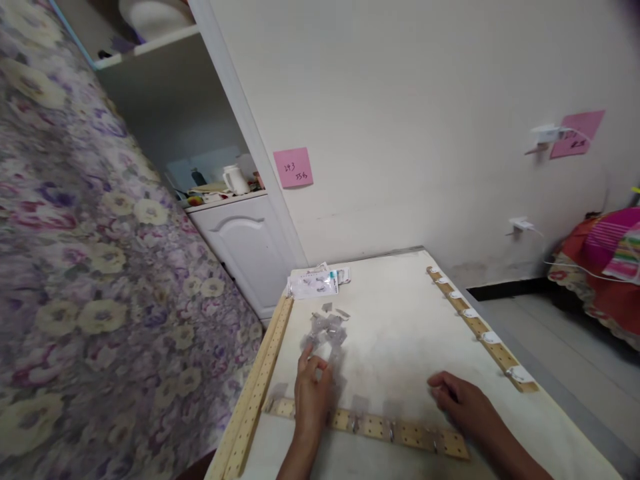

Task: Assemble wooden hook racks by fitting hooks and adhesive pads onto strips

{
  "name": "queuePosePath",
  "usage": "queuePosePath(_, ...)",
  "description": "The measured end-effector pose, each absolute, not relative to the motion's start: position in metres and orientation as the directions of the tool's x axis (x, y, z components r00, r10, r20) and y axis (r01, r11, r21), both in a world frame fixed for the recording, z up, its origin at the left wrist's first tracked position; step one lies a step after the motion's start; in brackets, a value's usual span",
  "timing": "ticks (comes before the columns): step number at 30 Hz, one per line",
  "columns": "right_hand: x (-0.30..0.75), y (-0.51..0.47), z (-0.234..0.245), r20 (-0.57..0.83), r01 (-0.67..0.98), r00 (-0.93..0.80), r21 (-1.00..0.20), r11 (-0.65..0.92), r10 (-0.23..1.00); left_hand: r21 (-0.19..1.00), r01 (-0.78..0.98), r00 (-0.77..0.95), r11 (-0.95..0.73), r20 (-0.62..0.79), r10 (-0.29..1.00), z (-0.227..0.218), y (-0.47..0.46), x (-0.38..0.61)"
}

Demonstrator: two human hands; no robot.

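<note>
My left hand lies over the left part of a perforated wooden strip near the table's front, its fingers curled by a heap of small clear plastic pieces. What those fingers hold is too blurred to name. My right hand rests on the white table just behind the same strip, fingers bent and together, nothing visible in them. Metal hooks sit on that strip.
Two more wooden strips lie along the table's left edge; another strip with white clips runs along the right. Packets lie at the far edge. A floral bed, white cupboard, pink notes and bright bedding surround.
</note>
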State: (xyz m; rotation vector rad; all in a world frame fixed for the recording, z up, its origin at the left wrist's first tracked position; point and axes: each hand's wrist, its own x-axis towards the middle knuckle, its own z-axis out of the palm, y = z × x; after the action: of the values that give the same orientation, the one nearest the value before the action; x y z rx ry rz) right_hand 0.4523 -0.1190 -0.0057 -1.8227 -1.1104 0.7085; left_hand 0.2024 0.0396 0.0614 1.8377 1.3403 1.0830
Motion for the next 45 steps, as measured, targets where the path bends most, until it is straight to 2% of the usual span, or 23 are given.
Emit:
queuePosePath(6, 0.452, -0.119, -0.007, -0.036, 0.299, 0.433, -0.937, -0.181, 0.901, 0.916, 0.311, 0.287, -0.252, 0.162, 0.944, 0.07, 0.033, 0.214)
queuePosePath(11, 0.451, -0.12, 0.007, -0.028, 0.18, 0.433, -0.977, -0.117, 0.901, 0.994, 0.109, 0.42, -0.031, -0.018, 0.907, 0.08, 0.013, 0.231)
queuePosePath(16, 0.444, -0.122, 0.023, -0.037, -0.053, 0.369, -0.998, -0.019, 0.929, 0.994, 0.015, 0.53, 0.106, -0.098, 0.842, 0.086, -0.019, 0.25)
queuePosePath(18, 0.439, -0.123, 0.028, -0.035, -0.16, 0.31, -0.987, 0.015, 0.95, 0.997, 0.033, 0.604, 0.068, -0.074, 0.794, 0.091, -0.033, 0.258)
queuePosePath(23, 0.426, -0.129, 0.044, -0.067, -0.384, 0.158, -0.924, -0.002, 0.985, 0.977, 0.096, 0.708, -0.191, 0.068, 0.703, 0.101, -0.055, 0.271)
queuePosePath(29, 0.436, -0.141, 0.057, -0.046, -0.528, 0.145, -0.849, 0.038, 0.988, 0.902, 0.054, 0.748, -0.429, 0.248, 0.616, 0.115, -0.062, 0.284)
queuePosePath(36, 0.444, -0.154, 0.053, -0.064, -0.587, 0.099, -0.81, 0.007, 0.993, 0.888, 0.03, 0.786, -0.46, 0.264, 0.56, 0.116, -0.071, 0.297)
queuePosePath(40, 0.446, -0.156, 0.05, -0.053, -0.587, 0.141, -0.808, 0.04, 0.989, 0.888, 0.024, 0.798, -0.459, 0.26, 0.544, 0.111, -0.071, 0.298)
queuePosePath(43, 0.451, -0.156, 0.048, -0.063, -0.562, 0.181, -0.826, 0.05, 0.982, 0.891, 0.039, 0.784, -0.452, 0.252, 0.567, 0.106, -0.071, 0.298)
queuePosePath(45, 0.453, -0.156, 0.046, -0.053, -0.537, 0.194, -0.841, 0.061, 0.98, 0.916, 0.08, 0.757, -0.392, 0.2, 0.622, 0.101, -0.073, 0.3)
